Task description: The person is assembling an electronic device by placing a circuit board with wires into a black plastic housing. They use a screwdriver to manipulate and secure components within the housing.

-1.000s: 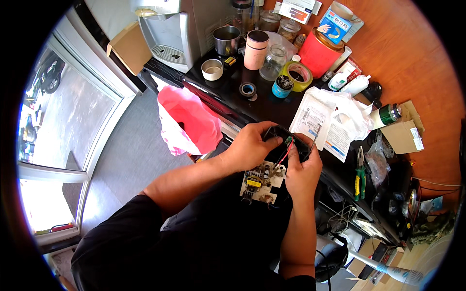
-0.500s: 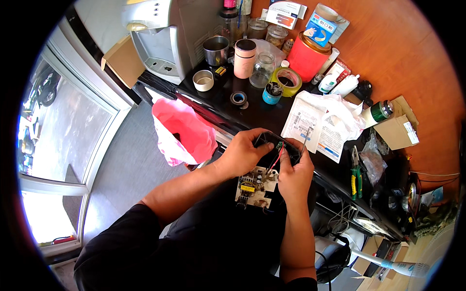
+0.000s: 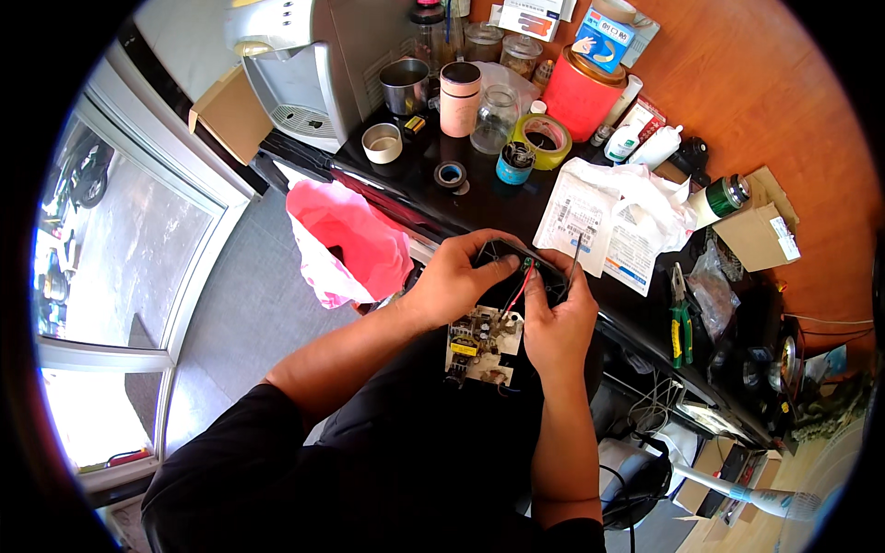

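Note:
My left hand (image 3: pixel 454 284) grips the left side of a black plastic housing (image 3: pixel 502 251), thumb on its inner face. My right hand (image 3: pixel 562 323) holds the right side, its thumb near a small green part inside, where red and black wires (image 3: pixel 522 288) run out. A thin metal rod-like tool (image 3: pixel 578 251) sticks up from the right fingers; its exact kind cannot be made out. Below the housing, by my lap, a pale circuit board (image 3: pixel 481 348) with a yellow-wrapped transformer lies tilted, joined to it by the wires.
A dark desk carries a papers-and-bag pile (image 3: pixel 581 221), tape roll (image 3: pixel 544 143), blue tin (image 3: pixel 514 166), glass jar (image 3: pixel 495 120) and pink tumbler (image 3: pixel 458 101). Green-handled pliers (image 3: pixel 680 323) lie at right. A pink-bagged bin (image 3: pixel 350 244) stands left, near a water dispenser (image 3: pixel 300 74).
The view has shifted slightly. The housing is tipped a little differently, and the circuit board sits slightly higher and further left. Both hands keep their hold.

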A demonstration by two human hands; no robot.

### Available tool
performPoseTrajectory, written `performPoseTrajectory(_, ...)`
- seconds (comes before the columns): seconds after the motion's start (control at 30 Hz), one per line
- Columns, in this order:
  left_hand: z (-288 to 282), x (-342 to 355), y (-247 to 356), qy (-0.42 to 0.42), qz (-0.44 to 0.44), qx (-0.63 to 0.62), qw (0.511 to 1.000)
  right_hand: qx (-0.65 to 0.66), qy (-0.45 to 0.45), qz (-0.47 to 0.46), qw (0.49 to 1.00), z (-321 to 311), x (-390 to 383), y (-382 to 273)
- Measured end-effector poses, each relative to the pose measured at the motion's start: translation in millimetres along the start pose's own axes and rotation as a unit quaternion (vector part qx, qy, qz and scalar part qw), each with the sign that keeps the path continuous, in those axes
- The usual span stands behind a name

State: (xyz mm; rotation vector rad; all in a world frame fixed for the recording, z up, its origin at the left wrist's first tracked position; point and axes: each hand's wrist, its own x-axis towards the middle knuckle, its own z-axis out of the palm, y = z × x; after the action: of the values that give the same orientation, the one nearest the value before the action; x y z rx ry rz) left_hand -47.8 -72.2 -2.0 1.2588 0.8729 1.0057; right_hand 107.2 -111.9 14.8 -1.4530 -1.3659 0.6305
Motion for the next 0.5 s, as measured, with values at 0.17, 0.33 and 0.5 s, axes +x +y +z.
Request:
performPoseTrajectory(0.17, 0, 0, 3, 0.000, -0.011, 0.033, 0.999, 0.029, 0.013, -0.027, 0.999, 1, 0, 2)
performPoseTrajectory(0.33, -5, 1, 6, -0.027, 0.008, 0.053, 0.998, 0.045, 0.015, -0.008, 0.999, 2, 0, 2)
performPoseTrajectory(0.5, -16, 4, 0, -0.102, -0.044, -0.030, 0.993, 0.058, 0.009, 0.011, 0.998, 2, 3, 13)
